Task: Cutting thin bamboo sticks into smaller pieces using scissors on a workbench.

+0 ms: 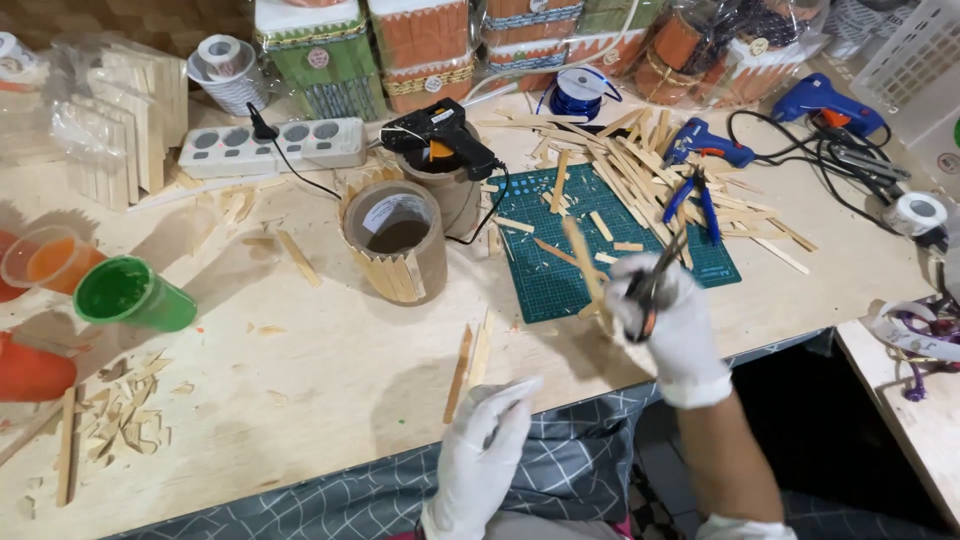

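Right hand apparently gripping cutters

- Pale wooden stick: long, flat, tilted steeply, its lower end against the gloved right hand above the green mat's near edge.
- Dark-handled pliers: gripped, nose pointing up-right.

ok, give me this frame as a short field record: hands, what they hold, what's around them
left hand: white glove, low at the table edge, nothing seen in it
right hand: white glove, grips dark cutters and a thin wooden stick
under right hand: green cutting mat
near left hand: two loose sticks on the table
centre: cardboard tube partly clad in sticks
behind tube: black glue gun
right of mat: stick pile, blue pliers
far left: green cup
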